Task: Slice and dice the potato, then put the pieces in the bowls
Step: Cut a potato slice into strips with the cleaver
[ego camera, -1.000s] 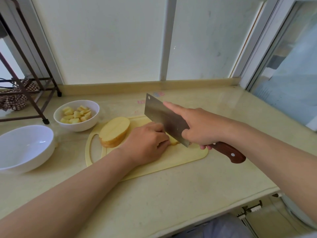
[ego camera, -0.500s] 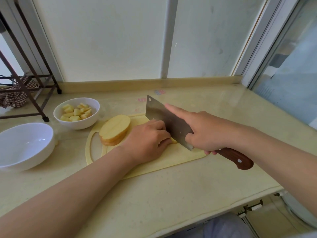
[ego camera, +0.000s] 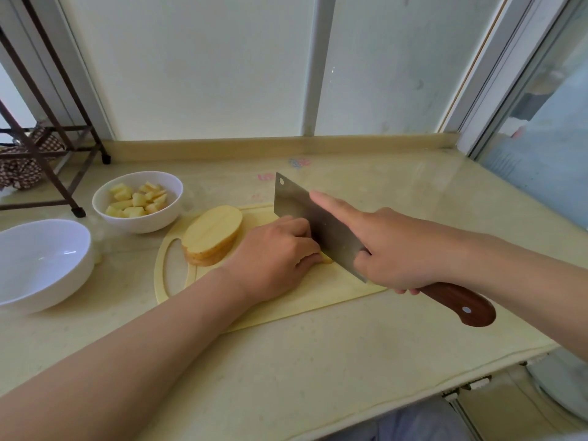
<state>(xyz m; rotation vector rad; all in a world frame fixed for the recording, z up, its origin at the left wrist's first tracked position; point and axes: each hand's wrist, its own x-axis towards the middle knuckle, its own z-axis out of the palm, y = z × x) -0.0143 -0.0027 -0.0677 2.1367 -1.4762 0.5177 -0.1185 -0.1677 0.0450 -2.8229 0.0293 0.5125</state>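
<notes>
Right grip (ego camera: 391, 249): closed round brown wooden handle of rectangular steel cleaver (ego camera: 305, 211), forefinger straight along blade. Left grip (ego camera: 273, 253): curled over pale yellow potato strip (ego camera: 326, 258), knuckles against blade, on cream cutting board (ego camera: 318, 300). Risk: nicked knuckles from sliding strip or forward-creeping fingertips. Count: one cleaver, one board, one stack of potato slices (ego camera: 211, 233), two white bowls: small bowl (ego camera: 143, 222) with dice (ego camera: 136, 198), large bowl (ego camera: 41, 259) beside it.

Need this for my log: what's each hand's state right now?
Left hand: curled on a pale yellow potato piece.
Right hand: grips the wooden-handled steel cleaver, forefinger along its blade.
</notes>
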